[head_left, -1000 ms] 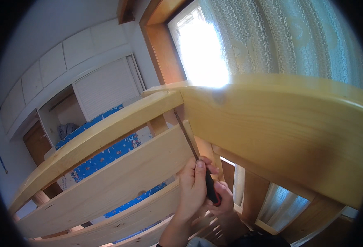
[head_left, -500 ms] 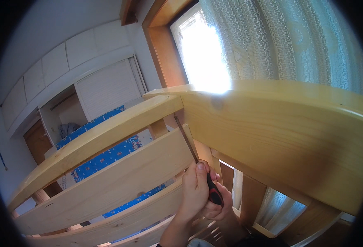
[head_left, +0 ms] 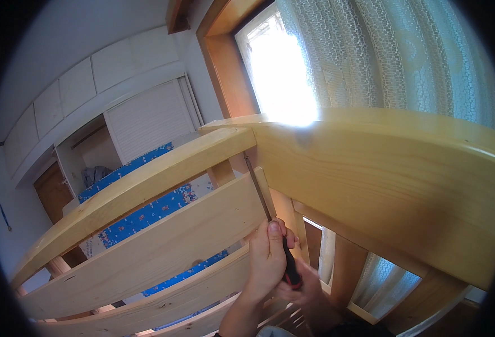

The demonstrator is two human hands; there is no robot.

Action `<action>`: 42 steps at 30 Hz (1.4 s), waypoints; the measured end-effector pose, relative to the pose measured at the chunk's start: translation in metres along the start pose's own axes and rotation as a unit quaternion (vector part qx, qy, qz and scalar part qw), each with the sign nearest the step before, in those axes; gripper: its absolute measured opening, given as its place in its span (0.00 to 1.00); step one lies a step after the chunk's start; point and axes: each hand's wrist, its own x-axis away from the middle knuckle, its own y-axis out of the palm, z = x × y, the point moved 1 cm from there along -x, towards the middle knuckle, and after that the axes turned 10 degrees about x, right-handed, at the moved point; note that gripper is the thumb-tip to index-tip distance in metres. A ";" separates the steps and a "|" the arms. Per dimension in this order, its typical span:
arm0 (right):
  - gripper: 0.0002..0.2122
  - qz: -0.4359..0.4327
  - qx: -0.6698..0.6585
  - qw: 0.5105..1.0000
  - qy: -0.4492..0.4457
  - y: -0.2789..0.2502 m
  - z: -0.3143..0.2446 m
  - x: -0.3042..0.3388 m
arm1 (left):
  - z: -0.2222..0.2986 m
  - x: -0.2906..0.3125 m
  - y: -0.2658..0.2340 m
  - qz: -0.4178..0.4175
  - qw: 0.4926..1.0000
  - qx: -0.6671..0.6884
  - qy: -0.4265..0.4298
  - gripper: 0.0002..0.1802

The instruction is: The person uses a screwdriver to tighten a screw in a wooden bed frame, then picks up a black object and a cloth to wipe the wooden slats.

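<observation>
Left grip (head_left: 263, 254) was closed round the screwdriver (head_left: 290, 264) where shaft met handle, thumb pointing up along it, forearm rising from below. Right grip (head_left: 305, 287), blurred, sat low beside the handle; whether its fingers were closed, I could not tell. The shaft slanted up and left, its tip just beneath the top rail (head_left: 146, 186), near the wide board (head_left: 371, 180).

Above the fingers (head_left: 274, 229) stands a bright window (head_left: 278, 67) in a wooden frame (head_left: 216, 63); above and to their right hangs a pale patterned curtain (head_left: 365, 56). Observed to their upper left: white cupboards (head_left: 113, 67), a ribbed panel (head_left: 149, 119), a grey bundle (head_left: 95, 175), a brown door (head_left: 52, 188); to their left, blue patterned fabric (head_left: 146, 218).
</observation>
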 end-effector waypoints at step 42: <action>0.17 0.129 0.211 0.966 -0.072 -0.002 0.000 0.004 | 0.003 -0.011 -0.003 0.038 0.999 0.004 0.011 0.14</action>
